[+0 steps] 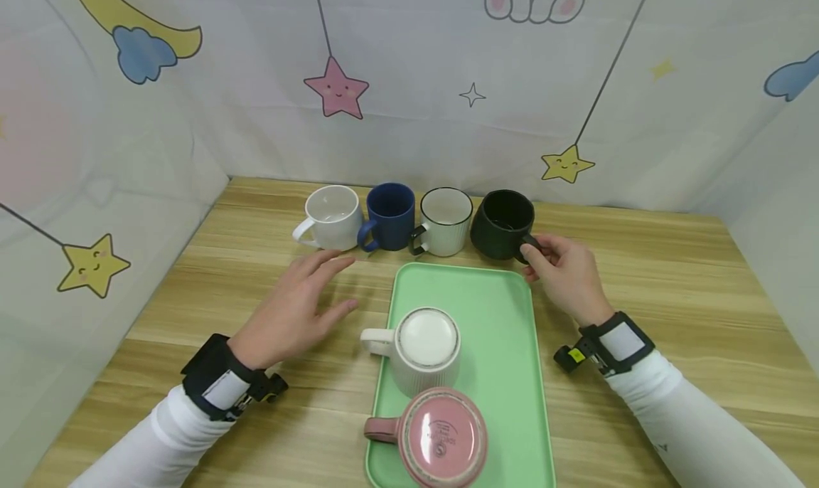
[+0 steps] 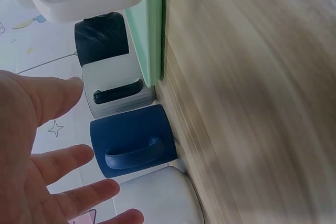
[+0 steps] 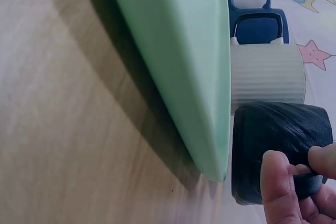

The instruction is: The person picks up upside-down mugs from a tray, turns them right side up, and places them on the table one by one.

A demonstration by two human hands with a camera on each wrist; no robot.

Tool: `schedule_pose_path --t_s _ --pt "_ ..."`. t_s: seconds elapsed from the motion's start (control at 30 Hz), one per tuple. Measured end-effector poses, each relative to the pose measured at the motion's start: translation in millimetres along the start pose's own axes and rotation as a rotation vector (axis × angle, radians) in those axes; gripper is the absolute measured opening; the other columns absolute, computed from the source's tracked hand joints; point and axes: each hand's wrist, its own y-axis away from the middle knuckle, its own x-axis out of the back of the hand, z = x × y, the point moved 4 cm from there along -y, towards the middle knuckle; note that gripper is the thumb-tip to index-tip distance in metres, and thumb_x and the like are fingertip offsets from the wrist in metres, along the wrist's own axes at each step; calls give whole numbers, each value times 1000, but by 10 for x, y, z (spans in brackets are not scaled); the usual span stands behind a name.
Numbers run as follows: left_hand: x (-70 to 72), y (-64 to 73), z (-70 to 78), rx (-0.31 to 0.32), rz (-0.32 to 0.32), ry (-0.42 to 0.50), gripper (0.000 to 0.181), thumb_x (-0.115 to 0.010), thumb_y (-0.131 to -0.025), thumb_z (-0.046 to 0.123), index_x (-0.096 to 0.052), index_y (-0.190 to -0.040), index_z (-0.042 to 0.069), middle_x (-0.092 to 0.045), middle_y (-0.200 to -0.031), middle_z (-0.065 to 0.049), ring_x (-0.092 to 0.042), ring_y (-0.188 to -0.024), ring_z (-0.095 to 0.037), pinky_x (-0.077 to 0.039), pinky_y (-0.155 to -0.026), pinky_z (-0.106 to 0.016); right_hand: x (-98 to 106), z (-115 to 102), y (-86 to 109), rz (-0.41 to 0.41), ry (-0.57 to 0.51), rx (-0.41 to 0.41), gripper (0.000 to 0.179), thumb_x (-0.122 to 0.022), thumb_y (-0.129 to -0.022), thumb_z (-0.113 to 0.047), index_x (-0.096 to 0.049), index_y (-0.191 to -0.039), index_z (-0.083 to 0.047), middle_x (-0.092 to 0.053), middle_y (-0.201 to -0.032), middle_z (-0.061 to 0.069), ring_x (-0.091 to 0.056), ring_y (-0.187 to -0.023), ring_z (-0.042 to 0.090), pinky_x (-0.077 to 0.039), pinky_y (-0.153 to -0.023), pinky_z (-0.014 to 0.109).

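Observation:
At the right end of a row of upright mugs, my right hand (image 1: 568, 274) pinches the handle of a black mug (image 1: 502, 225). In the right wrist view, thumb and fingers meet around that black handle. My left hand (image 1: 297, 303) hovers with spread fingers in front of a white mug (image 1: 333, 218), holding nothing. Between them in the row stand a navy blue mug (image 1: 390, 216) and a white mug with a dark rim and black handle (image 1: 444, 221). Upside down on a green tray (image 1: 495, 317) rest a white ribbed mug (image 1: 427, 346) and a pink mug (image 1: 443, 437).
The tray lies lengthwise on a wooden table (image 1: 672, 296), its far edge just in front of the row. Both upturned mugs have handles sticking out left past the tray's rim. A printed cloth (image 1: 416, 139) hangs close behind the row and along both sides.

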Motion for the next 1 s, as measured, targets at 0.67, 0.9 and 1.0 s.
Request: schedule_pose_path --t_s 0.67,0.9,1.0 --pt "-54 31 -33 14 -23 -52 61 -76 -100 31 -55 -151 6 -49 -155 -24 -45 -141 -47 -37 -116 -64 -5 25 8 -26 17 -1 30 -67 -108 -19 -70 -122 7 -72 -93 21 -74 -75 29 -62 -66 28" --pt "-61 38 -35 13 -25 -62 60 -76 -100 32 -56 -150 5 -50 -154 -24 -45 -141 -47 -37 -116 -64 -12 53 5 -45 50 -5 29 -65 -108 -19 -70 -121 6 -72 -91 19 -74 -75 28 -57 -62 22" --pt "-68 45 -40 10 -26 -66 60 -77 -100 32 -57 -150 5 -49 -154 -25 -46 -140 -47 -38 -115 -64 -9 65 -2 -52 61 -4 30 -64 -109 -19 -69 -124 6 -73 -92 19 -74 -76 29 -56 -63 21"
